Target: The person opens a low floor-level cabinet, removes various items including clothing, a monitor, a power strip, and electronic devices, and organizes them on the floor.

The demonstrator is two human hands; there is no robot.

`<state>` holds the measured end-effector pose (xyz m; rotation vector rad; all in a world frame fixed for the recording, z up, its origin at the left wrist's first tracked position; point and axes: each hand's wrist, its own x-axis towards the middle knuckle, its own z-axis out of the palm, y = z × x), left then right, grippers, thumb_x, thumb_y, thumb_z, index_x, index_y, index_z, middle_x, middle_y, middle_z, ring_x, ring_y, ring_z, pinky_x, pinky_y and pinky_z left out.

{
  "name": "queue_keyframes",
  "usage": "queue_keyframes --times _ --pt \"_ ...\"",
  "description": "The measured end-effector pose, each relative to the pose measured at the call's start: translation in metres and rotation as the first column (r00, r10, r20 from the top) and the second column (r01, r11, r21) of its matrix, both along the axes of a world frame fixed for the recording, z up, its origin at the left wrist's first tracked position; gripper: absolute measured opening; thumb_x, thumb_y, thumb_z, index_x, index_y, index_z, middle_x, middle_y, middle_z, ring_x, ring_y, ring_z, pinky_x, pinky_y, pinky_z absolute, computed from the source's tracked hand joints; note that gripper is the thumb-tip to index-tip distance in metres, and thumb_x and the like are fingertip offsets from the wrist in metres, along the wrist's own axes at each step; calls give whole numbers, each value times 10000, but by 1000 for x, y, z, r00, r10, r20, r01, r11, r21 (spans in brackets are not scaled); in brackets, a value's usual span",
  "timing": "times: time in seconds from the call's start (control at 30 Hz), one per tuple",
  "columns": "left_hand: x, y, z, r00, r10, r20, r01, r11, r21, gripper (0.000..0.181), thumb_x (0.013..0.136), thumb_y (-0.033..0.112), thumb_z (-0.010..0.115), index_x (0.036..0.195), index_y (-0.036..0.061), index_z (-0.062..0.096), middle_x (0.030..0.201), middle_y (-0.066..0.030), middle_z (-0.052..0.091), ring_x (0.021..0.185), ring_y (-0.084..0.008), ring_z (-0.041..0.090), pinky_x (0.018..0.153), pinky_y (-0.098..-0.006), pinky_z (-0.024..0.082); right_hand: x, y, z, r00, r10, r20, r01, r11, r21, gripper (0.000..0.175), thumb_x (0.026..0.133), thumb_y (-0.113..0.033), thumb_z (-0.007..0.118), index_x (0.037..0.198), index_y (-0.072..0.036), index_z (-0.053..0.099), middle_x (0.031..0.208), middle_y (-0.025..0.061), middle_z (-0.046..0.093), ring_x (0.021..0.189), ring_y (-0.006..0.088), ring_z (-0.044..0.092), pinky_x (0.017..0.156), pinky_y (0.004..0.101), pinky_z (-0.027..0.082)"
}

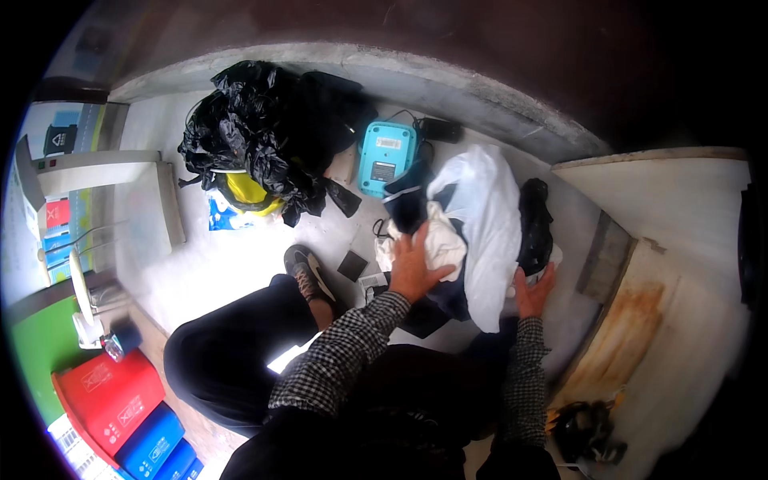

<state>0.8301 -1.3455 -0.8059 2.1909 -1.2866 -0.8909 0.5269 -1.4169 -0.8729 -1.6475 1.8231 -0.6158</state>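
My left hand lies palm down on a crumpled cream-white cloth, thumb and fingers spread. A dark blue fabric item with a pale edge adjoins the cloth. To the right of that hand, a white plastic bag is draped over dark cloth. My right hand is at the lower end of a bundled black plastic bag, its thumb and fingers apart. Something pale shows by its fingertips. Whether it grips anything is hidden.
A turquoise device and a black adapter with cables lie by the low wall. Black plastic bags cover a yellow-lined container. A dark square piece lies near my shoe. Red and blue bins stand at lower left.
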Motion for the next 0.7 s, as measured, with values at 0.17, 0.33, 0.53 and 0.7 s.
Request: queue_keyframes --times 0.17,0.33,0.53,0.7 --pt "18 -10 -34 996 -21 87 19 999 29 991 688 437 836 1488 120 345 1190 -273 539 1095 -462 552 960 -515 455 41 16 19 1000 19 -23 -14 975 221 956 820 -308 788 1505 61 232 1539 259 243 1421 387 291 1165 452 300" --pt "-3 -21 -32 984 -79 -159 61 992 -112 842 716 316 794 1428 95 403 1159 -239 593 1044 -402 622 917 -433 509 33 21 -37 953 127 276 -136 991 15 730 923 -212 661 1511 -6 279 1518 243 315 1422 332 317 1152 438 330" --pt "-41 7 3 882 -54 -469 -30 985 -169 771 734 217 779 1407 59 437 1230 -218 613 1133 -367 619 985 -403 488 40 22 53 750 248 613 -334 942 27 560 974 -175 610 1456 -10 378 1442 142 479 1311 232 493 1099 364 402" --pt "-85 2 55 801 -169 -575 58 977 -207 765 740 195 769 1408 34 433 1237 -227 618 1148 -354 622 995 -394 485 -26 37 97 765 412 -495 -573 787 -230 528 997 -282 565 1435 -24 420 1408 124 514 1280 211 513 1077 357 419"
